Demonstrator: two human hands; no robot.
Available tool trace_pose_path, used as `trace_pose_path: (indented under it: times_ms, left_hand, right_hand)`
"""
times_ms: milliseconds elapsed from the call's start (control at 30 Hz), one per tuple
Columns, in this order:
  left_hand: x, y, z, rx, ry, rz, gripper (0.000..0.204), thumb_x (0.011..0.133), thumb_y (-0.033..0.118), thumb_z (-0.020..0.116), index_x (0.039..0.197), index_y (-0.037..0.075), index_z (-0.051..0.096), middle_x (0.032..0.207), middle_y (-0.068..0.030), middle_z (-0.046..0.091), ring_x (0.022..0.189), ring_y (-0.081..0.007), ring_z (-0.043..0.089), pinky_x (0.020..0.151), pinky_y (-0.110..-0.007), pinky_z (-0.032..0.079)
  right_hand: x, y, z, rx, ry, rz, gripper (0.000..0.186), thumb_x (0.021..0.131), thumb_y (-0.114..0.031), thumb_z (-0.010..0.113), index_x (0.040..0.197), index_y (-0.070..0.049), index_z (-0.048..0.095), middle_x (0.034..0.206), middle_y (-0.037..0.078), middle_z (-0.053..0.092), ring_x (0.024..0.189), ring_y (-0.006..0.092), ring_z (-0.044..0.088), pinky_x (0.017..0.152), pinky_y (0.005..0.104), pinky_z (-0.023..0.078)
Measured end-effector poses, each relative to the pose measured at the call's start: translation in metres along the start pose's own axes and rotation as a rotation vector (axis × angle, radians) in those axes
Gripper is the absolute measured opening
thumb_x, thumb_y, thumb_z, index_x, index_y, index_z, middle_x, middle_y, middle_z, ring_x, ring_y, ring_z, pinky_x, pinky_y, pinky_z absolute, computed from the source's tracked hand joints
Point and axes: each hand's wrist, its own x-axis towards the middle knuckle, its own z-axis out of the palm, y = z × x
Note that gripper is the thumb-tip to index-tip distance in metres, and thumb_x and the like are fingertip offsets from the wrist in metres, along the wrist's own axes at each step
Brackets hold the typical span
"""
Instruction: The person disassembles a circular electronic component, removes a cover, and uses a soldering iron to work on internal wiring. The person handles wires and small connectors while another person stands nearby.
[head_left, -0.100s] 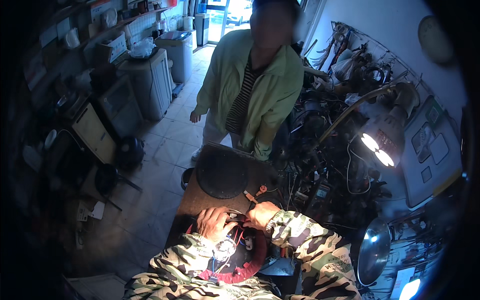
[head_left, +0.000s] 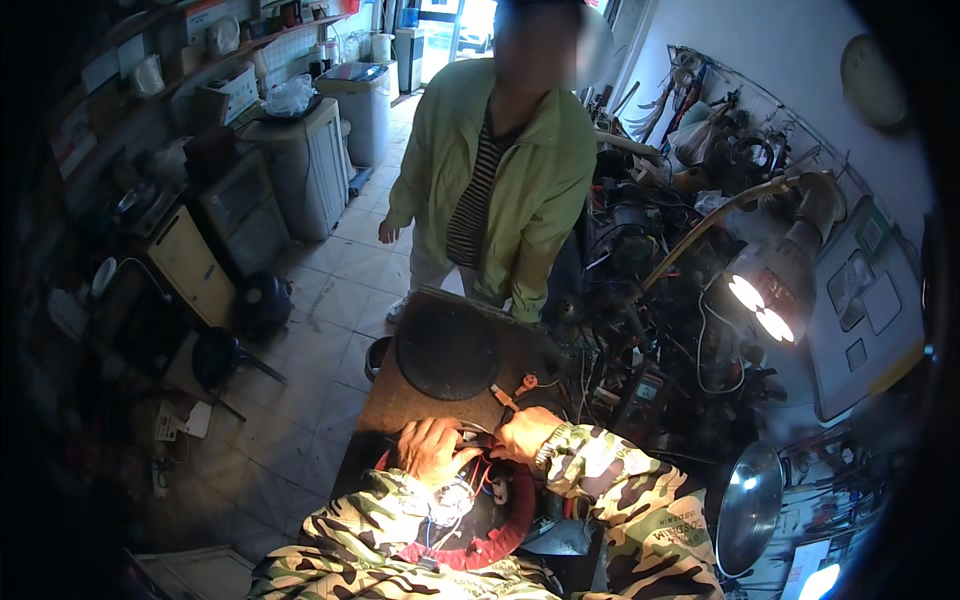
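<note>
A round red-rimmed appliance body (head_left: 517,515) lies upturned in front of me, with red, white and blue wires (head_left: 484,478) loose in its dark inside. My left hand (head_left: 434,452) bends over its far rim, fingers curled in. Close on its right, my right hand (head_left: 527,433) is closed, fingertips meeting the left ones at the rim. What both pinch there looks dark and thin, mostly hidden by the fingers. An orange plug (head_left: 526,382) and a pale orange connector (head_left: 503,397) lie just beyond my right hand.
A black round plate (head_left: 447,350) rests on the brown bench (head_left: 376,408). Beyond the bench stands a person in a green jacket (head_left: 560,190). A lit lamp (head_left: 775,285) hangs at the right above heaped parts and cables (head_left: 640,300). A metal bowl (head_left: 750,508) stands at the lower right.
The whole view has shifted slightly. Both hands stay at the far rim in nearly the same grip.
</note>
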Motion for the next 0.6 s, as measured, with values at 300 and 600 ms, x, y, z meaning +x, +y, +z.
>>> trace_pose_path:
  times_ms: [300, 600]
  left_hand:
    - [0.002, -0.001, -0.011, -0.077, -0.055, 0.074, 0.030, 0.077, 0.034, 0.077, 0.098, 0.014, 0.070, 0.103, -0.0060, 0.069, 0.091, -0.0259, 0.065, 0.074, -0.043, 0.048]
    - [-0.001, -0.034, 0.021, -0.462, -0.159, -0.165, 0.056, 0.077, 0.001, 0.073, 0.129, 0.003, 0.053, 0.125, -0.0172, 0.062, 0.109, -0.0327, 0.067, 0.091, -0.038, 0.056]
  right_hand:
    - [0.009, 0.034, 0.033, -0.132, 0.134, -0.335, 0.023, 0.092, -0.040, 0.063, 0.087, -0.020, 0.073, 0.072, 0.007, 0.069, 0.064, 0.0311, 0.068, 0.056, 0.0422, 0.054]
    - [-0.021, 0.029, 0.047, -0.374, 0.387, -0.178, 0.020, 0.076, -0.020, 0.066, 0.088, -0.003, 0.069, 0.076, 0.014, 0.064, 0.071, 0.0309, 0.067, 0.059, 0.0394, 0.055]
